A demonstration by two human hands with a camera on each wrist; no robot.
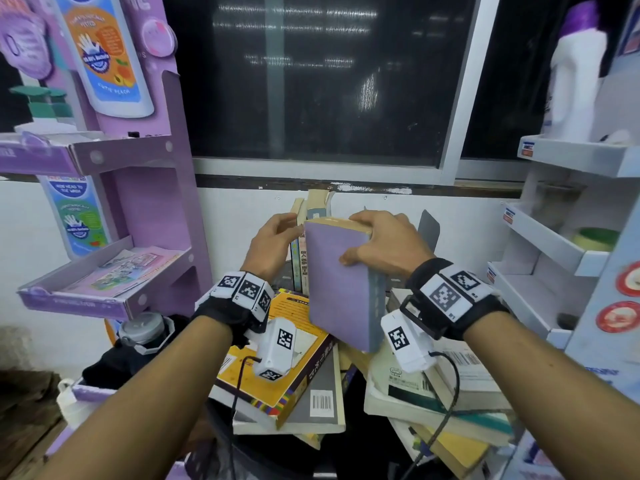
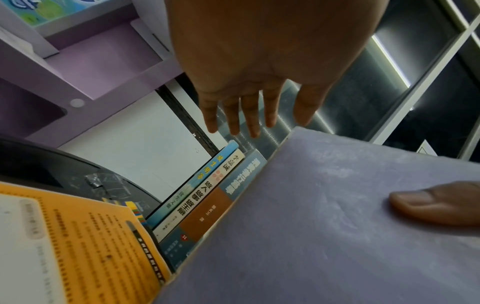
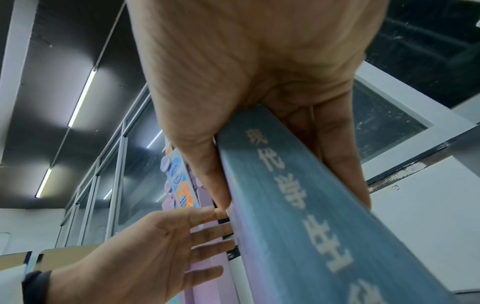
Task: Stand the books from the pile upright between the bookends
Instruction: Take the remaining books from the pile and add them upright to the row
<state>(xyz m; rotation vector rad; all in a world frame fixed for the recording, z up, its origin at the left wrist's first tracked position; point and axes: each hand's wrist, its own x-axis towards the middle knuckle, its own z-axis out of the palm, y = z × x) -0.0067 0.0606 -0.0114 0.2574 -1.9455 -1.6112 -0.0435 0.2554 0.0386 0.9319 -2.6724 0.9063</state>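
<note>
Three standing books [image 1: 300,261] wait by the wall; right hand [image 1: 382,242] clamps the thick purple book [image 1: 341,289] upright just beside them, above the pile [image 1: 294,375], left hand [image 1: 272,245] flat-fingered against the row.

Dark window [image 1: 311,77] with pale frame at upper centre, above a white wall [image 1: 242,209]. Purple cardboard display stand [image 1: 152,188] at left; white shelving [image 1: 554,244] at right.

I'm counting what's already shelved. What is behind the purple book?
Behind the purple book, held by the right hand, upright books show at its left edge; three spines show in the left wrist view. Any further ones are covered.
</note>
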